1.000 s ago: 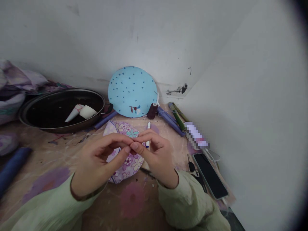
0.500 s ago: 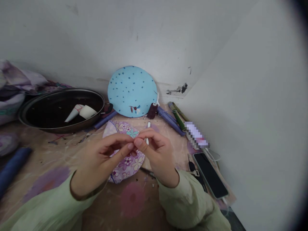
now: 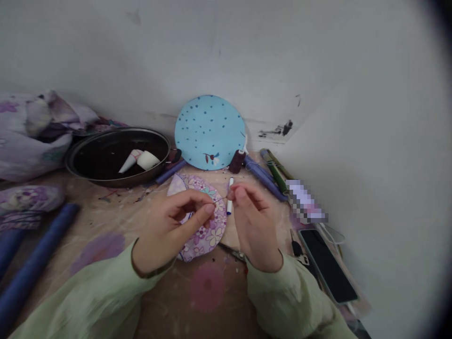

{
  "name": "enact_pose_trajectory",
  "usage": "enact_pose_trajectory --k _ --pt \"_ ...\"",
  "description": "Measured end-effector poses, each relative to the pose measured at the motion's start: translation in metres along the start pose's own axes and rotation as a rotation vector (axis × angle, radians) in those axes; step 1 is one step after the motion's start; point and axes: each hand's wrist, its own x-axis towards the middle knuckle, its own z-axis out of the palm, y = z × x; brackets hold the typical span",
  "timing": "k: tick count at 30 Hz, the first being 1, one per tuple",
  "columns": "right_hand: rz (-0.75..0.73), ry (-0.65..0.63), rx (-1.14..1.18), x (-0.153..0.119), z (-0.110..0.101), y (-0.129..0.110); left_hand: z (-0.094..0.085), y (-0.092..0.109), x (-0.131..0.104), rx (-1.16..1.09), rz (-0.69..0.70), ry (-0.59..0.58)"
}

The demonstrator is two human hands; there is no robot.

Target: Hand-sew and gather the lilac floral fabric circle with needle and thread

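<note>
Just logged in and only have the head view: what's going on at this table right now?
A person in pale green sleeves holds both hands above a floral fabric disc. The left hand and right hand each pinch one end of a thin dark thread stretched between their fingertips. A dark thread spool stands by a blue dotted disc leaning on the wall. A pen lies under the right hand, a phone to the right.
</note>
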Motion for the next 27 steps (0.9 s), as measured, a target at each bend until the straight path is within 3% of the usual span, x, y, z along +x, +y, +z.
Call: enact_pose_trajectory --k 8,17,22,27 --pt "0.104 -0.191 -0.003 -0.006 0.002 0.001 0.002 0.0 0.0 -0.117 0.012 0.028" --pt "0.026 -0.103 0.015 -0.006 0.003 0.002 0.006 0.001 0.0 -0.044 0.007 -0.041" --pt "-0.031 -0.157 -0.011 -0.004 0.0 -0.004 -0.001 0.002 0.004 0.155 0.074 -0.076" --pt "-0.084 -0.168 -0.24 0.0 -0.007 -0.008 -0.012 0.004 0.008 0.259 0.14 -0.043"
